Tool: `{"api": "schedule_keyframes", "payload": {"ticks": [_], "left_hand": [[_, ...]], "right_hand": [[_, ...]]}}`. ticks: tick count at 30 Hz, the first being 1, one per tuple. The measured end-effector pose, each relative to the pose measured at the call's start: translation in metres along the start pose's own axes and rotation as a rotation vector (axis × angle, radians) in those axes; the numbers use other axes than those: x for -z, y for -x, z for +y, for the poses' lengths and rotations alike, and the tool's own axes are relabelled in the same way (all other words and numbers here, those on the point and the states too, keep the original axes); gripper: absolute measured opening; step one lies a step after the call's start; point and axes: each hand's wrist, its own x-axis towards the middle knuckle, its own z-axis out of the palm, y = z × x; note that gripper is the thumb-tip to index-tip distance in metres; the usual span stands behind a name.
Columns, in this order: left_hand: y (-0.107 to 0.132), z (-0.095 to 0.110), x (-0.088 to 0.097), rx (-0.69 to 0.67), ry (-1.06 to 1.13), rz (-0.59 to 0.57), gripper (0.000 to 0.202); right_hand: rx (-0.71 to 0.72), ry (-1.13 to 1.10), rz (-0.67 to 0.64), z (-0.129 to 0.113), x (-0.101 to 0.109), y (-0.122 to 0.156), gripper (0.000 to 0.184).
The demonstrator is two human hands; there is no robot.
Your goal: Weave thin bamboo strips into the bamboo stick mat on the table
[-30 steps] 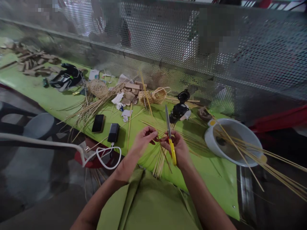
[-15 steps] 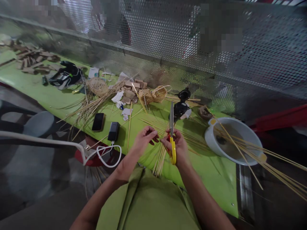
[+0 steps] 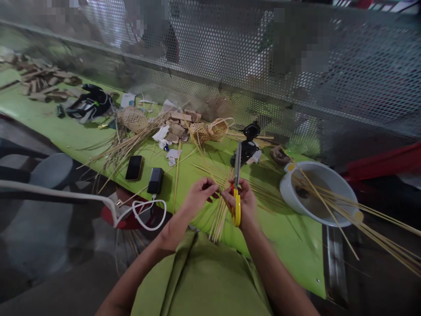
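My right hand (image 3: 242, 203) grips yellow-handled scissors (image 3: 237, 184), whose closed blades point up and away from me. My left hand (image 3: 199, 196) pinches a thin bamboo strip (image 3: 194, 138) that rises toward the small baskets; its fingertips meet those of the right hand. Both hands hover over a bundle of bamboo strips (image 3: 219, 215) lying on the green table (image 3: 289, 237) at its near edge.
A white basin (image 3: 320, 193) with long strips sticking out stands at the right. Small woven baskets (image 3: 210, 130), a black phone (image 3: 134, 167), a power bank (image 3: 155, 180) with a white cable, wood scraps and a black bottle lie farther back. A perforated metal screen closes the far side.
The scissors swung from leaning left to nearly upright. The thin strip in my left hand dropped lower and tilted left. Both hands stayed together.
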Motion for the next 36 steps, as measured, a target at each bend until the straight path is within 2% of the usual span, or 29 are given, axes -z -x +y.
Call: {"api": "schedule_keyframes", "payload": {"ticks": [12, 18, 24, 34, 36], "left_hand": [[-0.001, -0.005, 0.002, -0.036, -0.023, 0.016, 0.023], [-0.002, -0.007, 0.003, -0.051, -0.107, 0.011, 0.023], [0.001, -0.003, 0.002, -0.006, -0.056, 0.014, 0.017], [0.009, 0.000, -0.008, -0.004, -0.074, -0.032, 0.019], [0.011, -0.002, -0.010, -0.005, -0.063, -0.007, 0.022]], "right_hand": [[-0.030, -0.074, 0.065, -0.003, -0.006, 0.002, 0.054], [-0.027, -0.149, 0.079, -0.003, -0.004, 0.001, 0.055], [-0.004, -0.145, 0.105, -0.005, 0.001, 0.002, 0.052], [-0.008, -0.019, -0.008, -0.010, -0.002, -0.005, 0.055], [0.000, -0.016, -0.020, -0.014, -0.006, -0.006, 0.054]]}}
